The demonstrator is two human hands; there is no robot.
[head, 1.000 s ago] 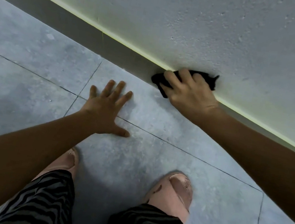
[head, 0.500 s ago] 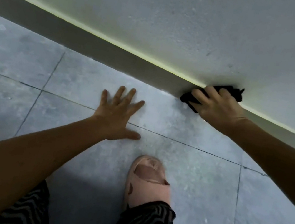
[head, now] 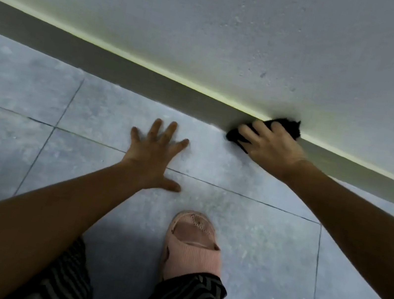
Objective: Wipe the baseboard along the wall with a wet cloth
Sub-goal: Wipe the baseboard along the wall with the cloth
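A grey baseboard (head: 130,73) runs along the foot of the pale wall, from the left edge down to the right edge, topped by a yellowish strip. My right hand (head: 269,146) presses a black cloth (head: 291,127) flat against the baseboard at the right; most of the cloth is hidden under my fingers. My left hand (head: 156,154) lies palm down on the floor tile with its fingers spread, holding nothing, a hand's width to the left of the cloth.
The floor is grey tile (head: 32,85) with dark grout lines. My foot in a pink slipper (head: 192,242) stands behind my hands, with striped trouser legs at the bottom edge. The textured wall (head: 237,25) fills the top.
My right hand has slid the cloth to the right along the baseboard. The view has shifted the same way, and one pink slipper has stepped forward while the other has left view.
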